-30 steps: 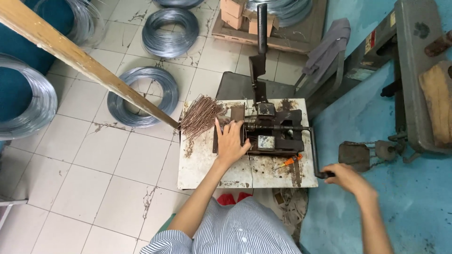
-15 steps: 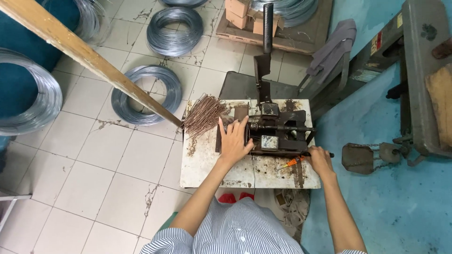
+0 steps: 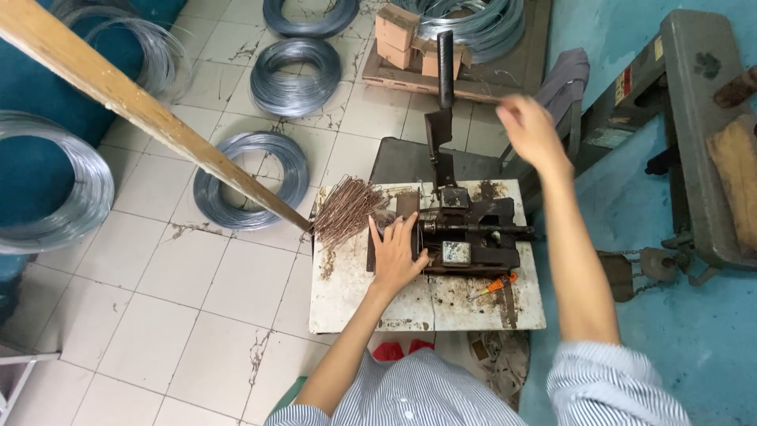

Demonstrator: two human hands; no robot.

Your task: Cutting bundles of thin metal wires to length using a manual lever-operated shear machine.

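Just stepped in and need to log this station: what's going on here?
A person in a striped shirt sits at a small stained work table that carries a dark hand-lever press. The left hand rests flat on the left end of the press, beside a pile of thin rusty wire pieces. The right hand is raised in the air to the right of the upright lever handle, blurred and touching nothing. Coils of grey wire lie on the tiled floor.

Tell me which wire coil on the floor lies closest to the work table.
The grey coil lying flat on the tiles just left of the small table, crossed by the slanting wooden beam. The other coils lie farther up or at the frame's left edge.
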